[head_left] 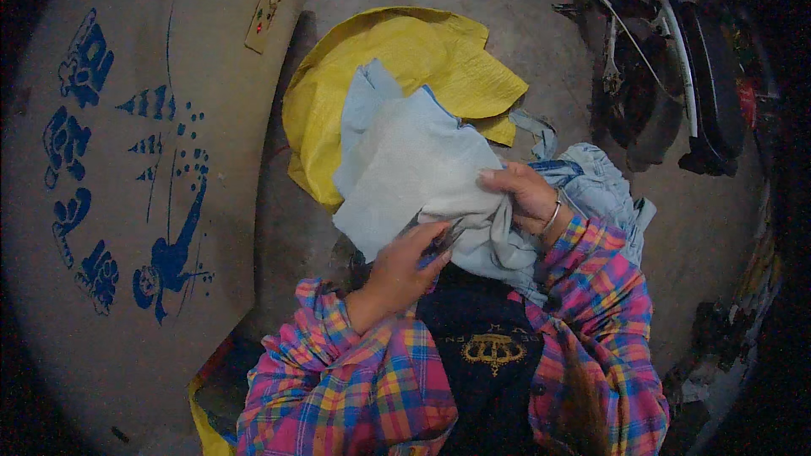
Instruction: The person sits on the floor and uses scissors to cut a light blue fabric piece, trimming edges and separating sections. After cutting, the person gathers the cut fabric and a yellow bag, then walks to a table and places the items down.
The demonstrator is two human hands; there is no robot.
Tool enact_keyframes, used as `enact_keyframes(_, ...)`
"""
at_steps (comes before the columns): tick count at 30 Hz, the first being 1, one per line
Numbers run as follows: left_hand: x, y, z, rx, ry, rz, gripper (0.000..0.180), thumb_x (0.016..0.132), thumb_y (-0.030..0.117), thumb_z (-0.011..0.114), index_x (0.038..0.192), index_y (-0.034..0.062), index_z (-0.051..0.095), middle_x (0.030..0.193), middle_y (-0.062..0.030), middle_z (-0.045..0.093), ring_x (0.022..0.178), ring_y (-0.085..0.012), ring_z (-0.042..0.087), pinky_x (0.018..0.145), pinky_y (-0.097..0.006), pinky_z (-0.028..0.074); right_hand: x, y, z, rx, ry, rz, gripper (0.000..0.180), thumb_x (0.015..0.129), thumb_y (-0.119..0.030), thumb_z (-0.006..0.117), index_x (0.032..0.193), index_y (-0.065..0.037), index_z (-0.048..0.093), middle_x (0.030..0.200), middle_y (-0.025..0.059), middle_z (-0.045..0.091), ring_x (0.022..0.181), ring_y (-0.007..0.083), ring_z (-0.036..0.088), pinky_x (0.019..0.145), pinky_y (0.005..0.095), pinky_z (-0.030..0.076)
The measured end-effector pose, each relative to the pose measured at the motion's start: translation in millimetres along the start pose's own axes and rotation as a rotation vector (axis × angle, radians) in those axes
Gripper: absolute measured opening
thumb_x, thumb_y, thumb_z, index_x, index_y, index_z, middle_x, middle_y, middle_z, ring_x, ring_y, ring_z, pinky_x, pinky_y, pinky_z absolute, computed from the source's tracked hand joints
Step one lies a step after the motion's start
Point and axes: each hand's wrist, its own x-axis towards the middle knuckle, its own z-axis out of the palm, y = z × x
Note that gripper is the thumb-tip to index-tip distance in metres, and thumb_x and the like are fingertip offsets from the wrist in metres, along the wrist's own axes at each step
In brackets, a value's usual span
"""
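Head view looks down past plaid sleeves (355, 371), with twelve o'clock straight ahead of the person. From where I stand, most of the pale cloth (405, 160) lies at eleven o'clock from the hands, its long axis slanting from eleven down toward five, where it bunches into folds. The right hand (525, 196) sits at the cloth's four o'clock edge, thumb on top, pinching it firmly; it is the nearer one to the blue edging at one o'clock. The left hand (404, 272), at the cloth's six-to-seven o'clock, is closed round a small dark tool (454, 235), its tip at the folds; I can't tell its kind. The hands are apart, with gathered fabric between them.

Beyond, at twelve, spreads a yellow sack (397, 34); its inside is hidden, so I can't tell what it holds. A tan box (228, 160) with blue drawings stands at nine, contents unseen. Crumpled denim (591, 177) lies at three, beside the right wrist.
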Motion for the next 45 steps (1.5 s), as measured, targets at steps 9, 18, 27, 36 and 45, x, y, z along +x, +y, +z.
enact_keyframes(9,-12.1,-6.5,3.1,-0.125,-0.045,-0.225,0.035,0.077,0.019,0.055,0.109,0.0051,0.046,0.091,-0.0138,0.056,0.085,-0.0257,0.055,0.072,-0.031,0.042,5.7,16.6,10.1,-0.178,0.163,-0.200,0.029,0.076,-0.010,0.054,0.103,-0.001,0.050,0.093,0.0056,0.058,0.083,0.0143,0.055,0.076,0.0276,0.043)
enact_keyframes(18,-14.7,-5.7,-34.6,-0.317,0.042,-0.286,0.031,0.087,0.022,0.035,0.109,0.0012,0.042,0.072,-0.0045,0.052,0.069,-0.0113,0.049,0.066,-0.023,0.039,10.9,25.0,8.6,-0.400,0.056,-0.096,0.037,0.064,-0.012,0.068,0.097,-0.001,0.054,0.087,0.0057,0.059,0.073,0.0126,0.056,0.067,0.0268,0.045)
enact_keyframes(27,-6.6,-5.0,-34.2,-0.487,-0.028,-0.276,0.023,0.087,0.020,0.039,0.098,-0.0001,0.044,0.072,-0.0047,0.053,0.066,-0.0109,0.049,0.061,-0.024,0.040,9.3,27.6,17.0,-0.303,0.112,-0.110,0.034,0.066,-0.004,0.062,0.099,0.000,0.053,0.090,0.0061,0.059,0.078,0.0140,0.055,0.072,0.0268,0.044)
enact_keyframes(36,-11.8,-9.1,-29.3,-0.533,-0.086,-0.497,0.022,0.086,0.020,0.041,0.094,0.0015,0.049,0.069,-0.0027,0.053,0.063,-0.0080,0.047,0.058,-0.022,0.039,8.1,29.6,20.9,-0.416,0.092,-0.039,0.033,0.065,-0.008,0.064,0.096,0.000,0.055,0.087,0.0069,0.059,0.074,0.0147,0.057,0.069,0.0267,0.045)
enact_keyframes(45,-13.0,-13.8,-27.9,-0.490,0.002,-0.346,0.021,0.085,0.020,0.043,0.093,0.0005,0.049,0.068,-0.0034,0.053,0.064,-0.0087,0.049,0.060,-0.022,0.041,7.6,32.9,21.5,-0.380,0.132,-0.106,0.032,0.065,-0.011,0.065,0.094,0.002,0.056,0.085,0.0076,0.060,0.073,0.0145,0.057,0.066,0.0262,0.045)
